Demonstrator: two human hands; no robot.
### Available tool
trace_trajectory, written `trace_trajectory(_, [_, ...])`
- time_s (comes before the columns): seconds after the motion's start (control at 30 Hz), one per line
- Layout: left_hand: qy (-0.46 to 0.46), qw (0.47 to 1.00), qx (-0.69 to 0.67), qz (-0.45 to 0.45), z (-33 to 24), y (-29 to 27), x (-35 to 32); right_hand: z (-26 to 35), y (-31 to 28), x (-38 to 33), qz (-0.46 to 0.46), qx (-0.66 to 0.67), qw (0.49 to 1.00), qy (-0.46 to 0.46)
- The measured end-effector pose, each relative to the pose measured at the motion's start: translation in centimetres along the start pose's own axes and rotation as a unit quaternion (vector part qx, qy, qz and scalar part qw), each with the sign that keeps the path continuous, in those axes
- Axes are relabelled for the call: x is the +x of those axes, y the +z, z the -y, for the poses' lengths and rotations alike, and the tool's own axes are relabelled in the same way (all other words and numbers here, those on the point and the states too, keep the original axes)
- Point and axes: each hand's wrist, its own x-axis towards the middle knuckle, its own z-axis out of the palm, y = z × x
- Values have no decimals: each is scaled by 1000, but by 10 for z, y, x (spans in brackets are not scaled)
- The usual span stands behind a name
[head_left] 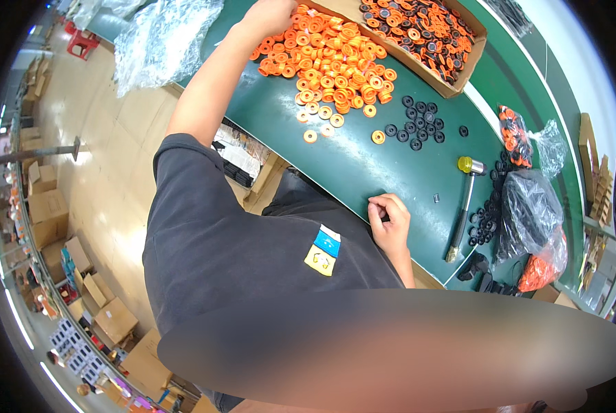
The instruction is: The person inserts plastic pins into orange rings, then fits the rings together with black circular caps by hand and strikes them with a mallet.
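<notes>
My left hand [272, 18] reaches to the upper edge of the view, at the left side of a heap of orange ring-shaped wheels [342, 58] on the green table. Its fingertips are partly cut off by the picture's edge, so what they touch or hold is not clear. Closed in a loose curl, my right hand [390, 221] rests at the near table edge, and nothing shows in its fingers. Right of it lies a small clear piece [436, 198]. Beyond that is a mallet [471, 165] with a yellow-and-silver head and black grip. Black round wheels [418, 124] lie beside the orange heap.
A cardboard box [452, 88] of orange-and-black parts stands at the back. Clear plastic sheeting [163, 41] covers the far left. On the right are a dark plastic bag [528, 213], a bag of orange parts [514, 134] and more black wheels [483, 224]. Cartons [46, 213] line the left floor.
</notes>
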Motion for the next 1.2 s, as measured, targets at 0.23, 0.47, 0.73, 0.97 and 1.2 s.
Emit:
trace_trajectory(0.23, [44, 996, -69, -19, 7, -1, -5, 3, -2, 4, 11, 3, 1000, 24])
trace_trajectory(0.47, [-28, 992, 10, 123, 10, -1, 5, 24, -17, 87, 22, -60, 997, -41])
trace_trajectory(0.73, [30, 981, -46, 186, 22, 3, 19, 2, 7, 247, 29, -222, 974, -30])
trace_trajectory(0.97, [117, 985, -60, 110, 37, -29, 10, -6, 30, 284, 55, -291, 950, 101])
trace_trajectory(1.2, [105, 973, -203, 21, 16, -14, 19, -17, 38, 293, 23, -186, 974, 130])
